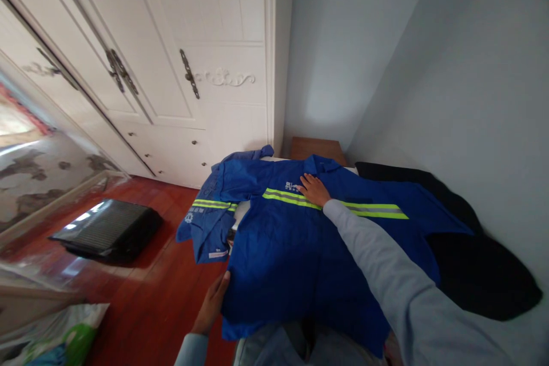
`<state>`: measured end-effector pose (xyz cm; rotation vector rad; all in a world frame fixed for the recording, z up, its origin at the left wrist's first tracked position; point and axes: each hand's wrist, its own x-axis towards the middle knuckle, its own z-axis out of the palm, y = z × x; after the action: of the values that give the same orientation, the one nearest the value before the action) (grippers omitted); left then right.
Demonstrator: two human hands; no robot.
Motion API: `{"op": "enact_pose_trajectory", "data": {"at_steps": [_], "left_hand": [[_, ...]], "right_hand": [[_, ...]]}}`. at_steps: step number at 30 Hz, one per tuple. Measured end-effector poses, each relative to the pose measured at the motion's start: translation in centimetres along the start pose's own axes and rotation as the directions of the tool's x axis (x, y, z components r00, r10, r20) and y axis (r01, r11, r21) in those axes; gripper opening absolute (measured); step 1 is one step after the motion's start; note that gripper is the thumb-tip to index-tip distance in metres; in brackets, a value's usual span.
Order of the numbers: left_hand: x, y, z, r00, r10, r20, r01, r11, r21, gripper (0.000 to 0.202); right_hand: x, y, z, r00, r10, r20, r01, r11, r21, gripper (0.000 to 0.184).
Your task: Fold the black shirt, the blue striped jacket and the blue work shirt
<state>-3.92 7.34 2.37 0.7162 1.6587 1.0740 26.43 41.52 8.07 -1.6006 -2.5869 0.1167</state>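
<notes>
A blue jacket (283, 257) lies spread out flat, collar pointing away from the wearer, with a yellow-and-grey band across its chest. On that band, by the white print, the right hand (315, 190) rests palm down, fingers slightly spread. The left hand (214, 300) is at the jacket's left edge, near the hem; whether its fingers pinch the cloth I cannot tell. Left of the jacket is another blue garment (214, 220), and farther left, a black package (114, 229). Beyond the jacket stands a white wardrobe (234, 23); black cloth (476, 274) lies to its right.
</notes>
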Motion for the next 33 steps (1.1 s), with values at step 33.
{"op": "enact_pose_trajectory", "data": {"at_steps": [33], "left_hand": [[16.0, 14.5, 20.1, 0.564, 0.617, 0.549, -0.74, 0.083, 0.667, 0.06]], "right_hand": [[0.6, 11.6, -4.2, 0.973, 0.164, -0.161, -0.144, 0.981, 0.128, 0.065]]}}
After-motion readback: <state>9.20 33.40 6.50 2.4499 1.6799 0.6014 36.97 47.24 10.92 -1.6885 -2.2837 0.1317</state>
